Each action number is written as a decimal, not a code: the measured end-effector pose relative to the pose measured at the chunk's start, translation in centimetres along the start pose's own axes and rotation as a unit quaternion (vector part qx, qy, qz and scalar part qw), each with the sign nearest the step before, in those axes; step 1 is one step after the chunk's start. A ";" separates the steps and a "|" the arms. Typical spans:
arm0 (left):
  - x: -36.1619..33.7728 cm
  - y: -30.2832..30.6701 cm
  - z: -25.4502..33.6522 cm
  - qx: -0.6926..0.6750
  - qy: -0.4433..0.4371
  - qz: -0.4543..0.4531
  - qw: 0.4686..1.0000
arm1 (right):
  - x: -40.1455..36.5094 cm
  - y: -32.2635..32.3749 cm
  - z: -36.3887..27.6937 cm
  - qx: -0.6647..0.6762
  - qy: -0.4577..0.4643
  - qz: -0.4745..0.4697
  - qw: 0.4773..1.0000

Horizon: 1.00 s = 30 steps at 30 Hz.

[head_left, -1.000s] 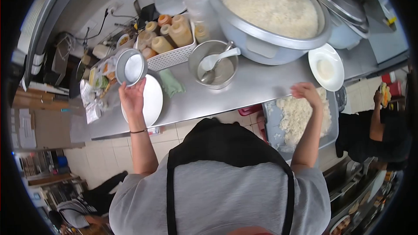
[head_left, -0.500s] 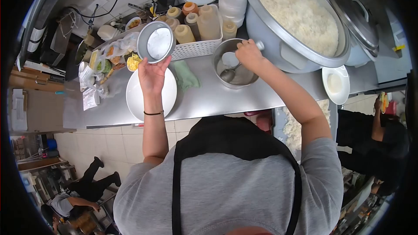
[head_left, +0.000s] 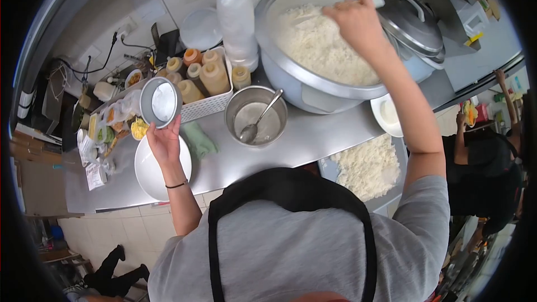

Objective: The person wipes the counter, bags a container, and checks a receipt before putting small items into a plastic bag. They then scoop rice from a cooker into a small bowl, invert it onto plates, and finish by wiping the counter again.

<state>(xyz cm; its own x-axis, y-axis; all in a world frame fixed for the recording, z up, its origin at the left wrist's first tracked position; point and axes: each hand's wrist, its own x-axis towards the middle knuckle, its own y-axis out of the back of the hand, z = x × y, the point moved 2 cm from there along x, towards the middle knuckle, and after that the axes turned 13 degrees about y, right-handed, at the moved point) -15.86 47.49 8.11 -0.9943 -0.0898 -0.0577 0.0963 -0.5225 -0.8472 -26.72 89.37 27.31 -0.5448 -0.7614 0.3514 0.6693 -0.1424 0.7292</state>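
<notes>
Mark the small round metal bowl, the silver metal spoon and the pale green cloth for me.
Small round metal bowl (head_left: 163, 102): head view, on its inner bottom.
Silver metal spoon (head_left: 249, 133): head view, on its scoop end.
Pale green cloth (head_left: 199, 141): head view, near its middle.

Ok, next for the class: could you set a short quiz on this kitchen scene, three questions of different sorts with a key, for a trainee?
1. What is the left hand holding?
a) a squeeze bottle
b) a small metal bowl
c) a green cloth

2. True or false: a metal spoon rests in the steel pot on the counter.

3. Fill in the blank: the right hand grips a white-handled utensil over the big pot of ____.

Key: 1 b; 2 true; 3 rice.
</notes>
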 end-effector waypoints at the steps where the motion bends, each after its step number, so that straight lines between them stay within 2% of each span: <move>1: 0.3 -0.6 -0.5 0.017 0.008 -0.003 1.000 | -0.6 -2.3 2.8 -0.037 -0.021 -0.037 0.998; 4: 0.7 -2.2 -1.8 0.043 0.013 -0.014 0.999 | -2.3 -10.7 8.1 -0.141 -0.060 -0.128 0.980; 6: 0.9 -3.3 -2.4 0.066 0.017 -0.025 0.997 | -3.0 -15.8 10.5 -0.152 -0.074 -0.148 0.974; 10: 0.8 -4.4 -2.6 0.082 0.011 -0.011 0.997 | -2.9 -20.9 11.6 -0.155 -0.112 -0.228 0.955; 11: 0.8 -4.1 -2.4 0.083 0.013 -0.010 0.996 | -2.7 -21.4 10.9 -0.150 -0.106 -0.221 0.958; 12: 0.7 -4.0 -2.2 0.085 0.018 -0.010 0.996 | -2.4 -21.5 10.1 -0.148 -0.108 -0.225 0.957; 14: 0.7 -3.8 -1.8 0.093 0.001 -0.001 0.996 | -1.9 -21.4 8.0 -0.152 0.004 -0.236 0.960; 15: 0.8 -3.5 -1.7 0.097 -0.004 0.010 0.995 | -1.9 -19.8 6.7 -0.151 0.004 -0.240 0.959; 17: 1.5 -3.2 -1.6 0.096 -0.003 0.015 0.995 | -1.8 -14.7 4.7 -0.013 0.069 -0.170 0.983; 21: 2.2 -3.9 -2.3 0.086 0.011 0.016 0.996 | -3.4 -13.2 6.2 -0.044 0.036 -0.198 0.979; 23: 2.8 -4.1 -2.6 0.087 0.021 0.005 0.996 | -4.1 -12.8 5.0 -0.016 0.125 -0.280 0.952; 26: 3.1 -4.5 -3.2 0.083 0.031 -0.018 0.996 | -4.7 -11.6 1.5 0.054 0.159 -0.272 0.948; 28: 3.1 -4.4 -3.2 0.087 0.032 -0.014 0.996 | -5.3 -11.0 -0.1 0.048 0.159 -0.279 0.946; 30: 3.2 -4.3 -3.1 0.088 0.029 -0.010 0.996 | -5.7 -8.8 -1.9 0.054 0.180 -0.229 0.955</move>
<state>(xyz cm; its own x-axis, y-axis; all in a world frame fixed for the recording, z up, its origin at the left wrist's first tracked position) -19.58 52.09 9.90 -0.9966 -0.0303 -0.0762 0.0770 -0.6645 -0.7433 -28.55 93.75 17.71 -0.5451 -0.8064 -0.2293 0.3358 -0.4606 0.8216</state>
